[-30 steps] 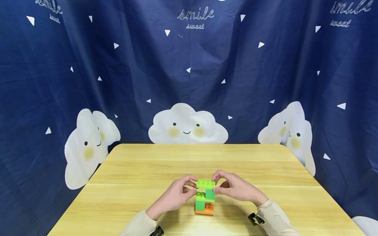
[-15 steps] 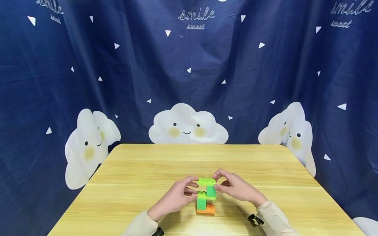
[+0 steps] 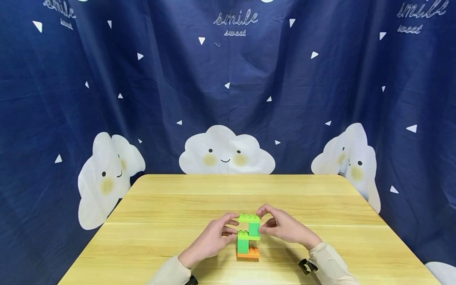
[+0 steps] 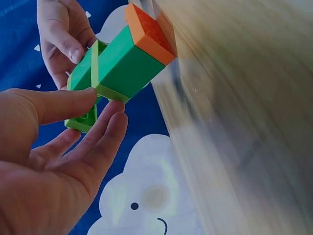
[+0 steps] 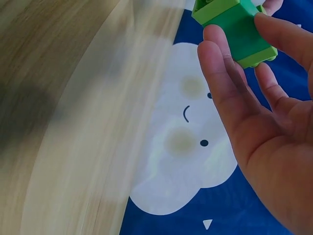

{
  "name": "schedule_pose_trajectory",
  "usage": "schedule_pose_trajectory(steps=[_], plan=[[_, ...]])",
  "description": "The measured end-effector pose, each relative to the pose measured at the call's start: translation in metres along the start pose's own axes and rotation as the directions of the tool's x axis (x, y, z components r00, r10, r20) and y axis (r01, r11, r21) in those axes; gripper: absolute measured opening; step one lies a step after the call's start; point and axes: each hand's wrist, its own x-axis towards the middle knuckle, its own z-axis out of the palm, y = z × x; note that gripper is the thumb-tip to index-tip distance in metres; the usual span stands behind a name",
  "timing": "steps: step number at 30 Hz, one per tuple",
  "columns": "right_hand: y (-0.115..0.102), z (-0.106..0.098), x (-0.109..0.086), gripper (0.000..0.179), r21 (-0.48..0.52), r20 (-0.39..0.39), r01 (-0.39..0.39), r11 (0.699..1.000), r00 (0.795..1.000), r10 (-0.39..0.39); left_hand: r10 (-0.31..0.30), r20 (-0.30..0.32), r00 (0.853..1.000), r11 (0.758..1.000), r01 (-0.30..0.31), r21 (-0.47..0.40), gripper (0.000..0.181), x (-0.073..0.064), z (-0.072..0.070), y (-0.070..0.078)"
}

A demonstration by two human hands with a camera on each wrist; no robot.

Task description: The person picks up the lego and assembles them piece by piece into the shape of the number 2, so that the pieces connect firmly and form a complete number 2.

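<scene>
A small tower of toy bricks (image 3: 243,246) stands near the front of the table, between both hands. Its base is a flat orange brick (image 3: 248,256) with bare studs on the right. Green blocks alternate with two flat lime bricks, the upper lime brick (image 3: 248,218) forming the top. From the left, my left hand (image 3: 210,239) holds the tower, thumb by the middle lime brick and index finger at the top one. Opposite it, my right hand (image 3: 286,225) grips the upper green block (image 5: 239,32) with thumb and fingers, its index fingertip at the top brick's corner.
The wooden table (image 3: 171,209) spreads out around the tower. A dark blue curtain (image 3: 160,79) with smiling clouds and white triangles hangs behind and at both sides. Each wrist wears a black strap, such as the right strap (image 3: 307,266).
The tower has straightened a little and shifted slightly right, its top brick now higher in the head view. Both thumbs have slid lower along its sides.
</scene>
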Motion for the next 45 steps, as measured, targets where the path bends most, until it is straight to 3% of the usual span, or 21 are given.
schedule_pose_trajectory(steps=[12,25,45], plan=[[-0.001,0.004,0.001,0.043,0.035,-0.005,-0.033,0.999,0.999,0.033,-0.041,-0.052,0.998,0.994,0.046,0.101,0.063,0.000,0.004,-0.002],[0.004,0.012,0.002,0.060,0.029,-0.016,-0.024,0.999,1.000,0.025,-0.071,-0.072,0.995,0.994,0.076,0.078,0.065,-0.002,0.007,-0.006],[0.008,0.017,0.003,0.063,0.008,-0.004,-0.005,1.000,1.000,0.005,-0.073,-0.064,0.995,0.989,0.081,0.121,0.064,-0.003,0.007,-0.007]])
